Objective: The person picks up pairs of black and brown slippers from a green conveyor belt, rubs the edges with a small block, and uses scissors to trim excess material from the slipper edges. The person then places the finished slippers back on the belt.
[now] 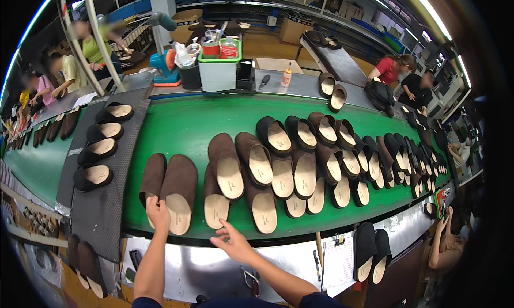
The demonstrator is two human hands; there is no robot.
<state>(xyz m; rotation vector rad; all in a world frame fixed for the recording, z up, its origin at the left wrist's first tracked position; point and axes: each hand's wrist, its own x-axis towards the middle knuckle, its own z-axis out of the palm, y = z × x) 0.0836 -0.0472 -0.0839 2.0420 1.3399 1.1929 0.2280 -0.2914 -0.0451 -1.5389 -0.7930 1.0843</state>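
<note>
On the green conveyor belt (176, 123) a pair of dark brown clogs with pale insoles stands at the near left. My left hand (158, 214) is closed on the heel end of the left brown clog (152, 177); its fingertips are partly hidden. Close beside it lies the right brown clog (180, 182). My right hand (234, 244) is open, fingers apart, holding nothing. Its fingertips are just at the heel of another brown clog (216, 210), and I cannot tell whether they touch. A further brown clog (227, 166) rests partly over that one.
Many brown and black clogs (326, 163) crowd the belt rightward. Black clogs (99, 174) line a dark ridged mat (96, 222) at left. A metal ledge (193, 270) in front bears pliers (250, 278) and a clipboard (339, 260). Beyond the belt stands a tool bin (220, 75); people work around.
</note>
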